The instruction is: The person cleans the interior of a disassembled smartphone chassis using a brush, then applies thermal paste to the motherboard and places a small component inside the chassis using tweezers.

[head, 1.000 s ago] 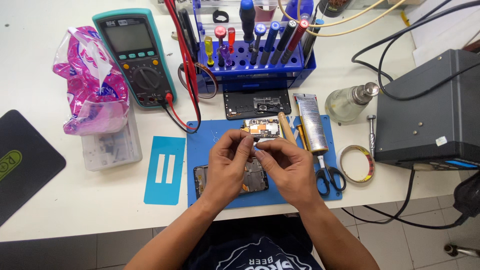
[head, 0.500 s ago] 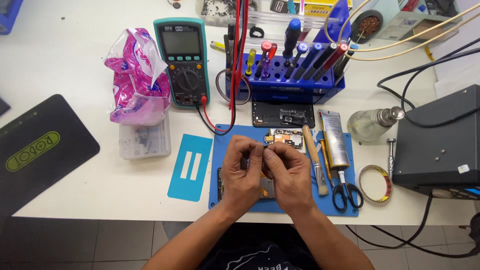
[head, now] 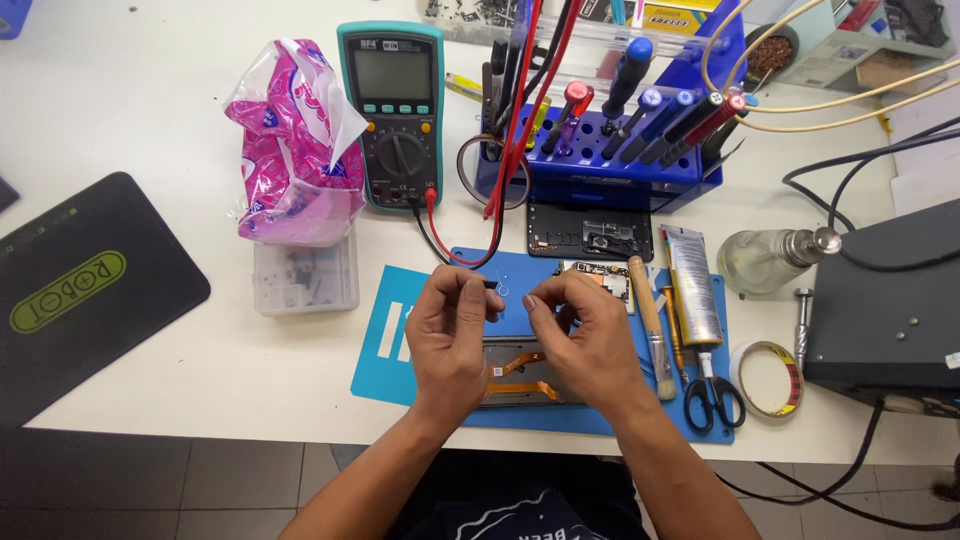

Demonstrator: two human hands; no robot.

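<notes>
White counter (head: 150,130), with a blue mat (head: 520,265) bearing an opened phone (head: 525,375) crossed by an orange ribbon. Teal-edged grey meter (head: 392,115) with red and black leads, beside a pink-and-white patterned bag (head: 290,145) on a clear box (head: 305,280). Blue rack (head: 610,165) of red- and blue-capped drivers; black pad (head: 85,285) with a yellow-green oval; black-handled scissors (head: 712,395).

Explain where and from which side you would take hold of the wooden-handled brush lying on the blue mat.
Hold the brush by its bare wooden handle, coming from above. It lies flat, bristles toward the mat's near edge. The right hand is closest; the metal tube crowds its far side.
</notes>
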